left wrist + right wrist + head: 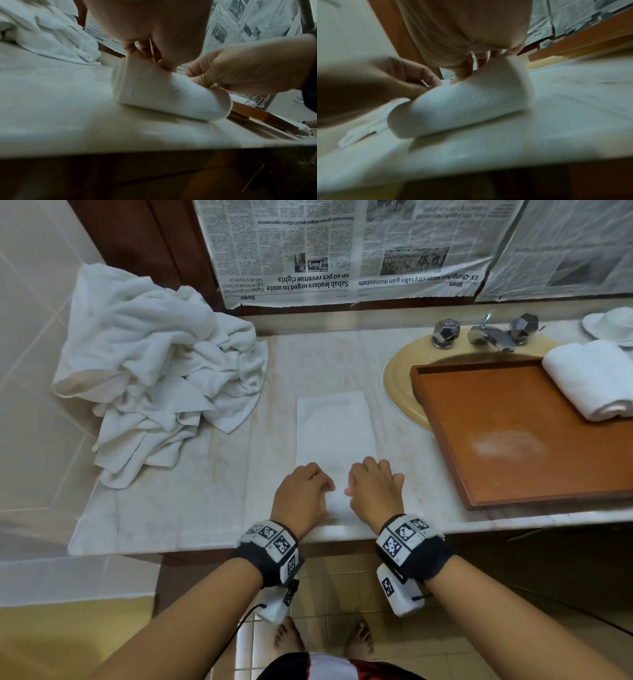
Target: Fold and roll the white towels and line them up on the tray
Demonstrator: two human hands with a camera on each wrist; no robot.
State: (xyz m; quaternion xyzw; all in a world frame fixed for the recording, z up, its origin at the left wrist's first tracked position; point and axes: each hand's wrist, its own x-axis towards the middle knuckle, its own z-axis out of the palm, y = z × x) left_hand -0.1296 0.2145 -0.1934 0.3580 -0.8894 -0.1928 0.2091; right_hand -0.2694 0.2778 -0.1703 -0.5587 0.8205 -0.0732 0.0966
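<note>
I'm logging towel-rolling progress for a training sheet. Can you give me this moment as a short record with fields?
place: marble counter beside a sink
towel in work: folded towel, a long strip, its near end rolled up
left hand: fingers curled over the roll's left part
right hand: fingers curled over the roll's right part
tray: wooden, lying partly over the sink
done: one rolled towel at the tray's far right
waiting: heap of loose towels at the counter's left
backdrop: newspaper hung behind the counter
</note>
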